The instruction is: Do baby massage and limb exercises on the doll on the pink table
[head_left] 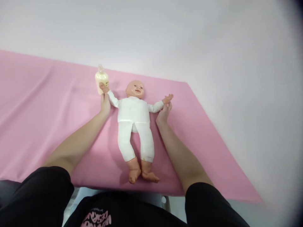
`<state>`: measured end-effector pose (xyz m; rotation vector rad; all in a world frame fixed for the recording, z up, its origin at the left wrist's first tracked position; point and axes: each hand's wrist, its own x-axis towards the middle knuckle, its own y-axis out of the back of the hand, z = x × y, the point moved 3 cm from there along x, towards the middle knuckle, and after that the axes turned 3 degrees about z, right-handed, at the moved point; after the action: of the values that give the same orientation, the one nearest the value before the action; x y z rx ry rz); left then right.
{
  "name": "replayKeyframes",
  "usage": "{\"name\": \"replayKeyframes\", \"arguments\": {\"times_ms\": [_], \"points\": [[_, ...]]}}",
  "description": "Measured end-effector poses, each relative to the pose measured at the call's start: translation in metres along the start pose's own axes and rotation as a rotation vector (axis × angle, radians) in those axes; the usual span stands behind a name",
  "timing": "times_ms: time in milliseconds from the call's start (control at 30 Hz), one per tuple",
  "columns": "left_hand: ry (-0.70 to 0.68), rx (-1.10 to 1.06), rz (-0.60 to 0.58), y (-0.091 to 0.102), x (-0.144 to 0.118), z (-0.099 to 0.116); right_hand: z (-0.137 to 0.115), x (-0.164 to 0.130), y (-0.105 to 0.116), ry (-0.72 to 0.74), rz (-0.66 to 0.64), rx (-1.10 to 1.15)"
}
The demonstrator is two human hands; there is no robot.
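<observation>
A baby doll (133,110) with a white cloth body lies on its back, head at the far side and bare feet towards me. Its arms are spread out to both sides. My left hand (105,103) is closed on the doll's arm at the left, near the wrist. At the right, my right hand (163,114) grips the other arm, also by the wrist; the fingertips of both hands are partly hidden. A pump bottle (100,78) of pale yellow liquid stands just behind the doll's left-side hand, which overlaps it in view.
A pink sheet (59,104) covers the table, with soft folds at the left. Its right edge slants down towards me, and a pale wall or floor (236,94) lies beyond. Something light-coloured shows under the near edge, beside my black shirt (127,211).
</observation>
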<state>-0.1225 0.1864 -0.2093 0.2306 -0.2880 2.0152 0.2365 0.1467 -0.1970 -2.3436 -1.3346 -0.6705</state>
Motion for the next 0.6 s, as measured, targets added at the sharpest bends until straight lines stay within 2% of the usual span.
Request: {"name": "replayKeyframes", "arguments": {"times_ms": [67, 267, 433, 600], "points": [[-0.079, 0.018, -0.038, -0.003, -0.007, 0.012, -0.008, -0.004, -0.003, -0.045, 0.019, 0.027], [-0.407, 0.255, -0.274, -0.014, -0.030, 0.047, -0.033, -0.018, -0.014, 0.095, -0.194, -0.064], [-0.562, 0.482, -0.467, -0.024, -0.041, 0.047, -0.043, -0.025, -0.022, 0.300, -0.347, -0.229], [-0.580, 0.530, -0.472, -0.025, -0.042, 0.043, -0.043, -0.026, -0.025, 0.354, -0.389, -0.270]]}}
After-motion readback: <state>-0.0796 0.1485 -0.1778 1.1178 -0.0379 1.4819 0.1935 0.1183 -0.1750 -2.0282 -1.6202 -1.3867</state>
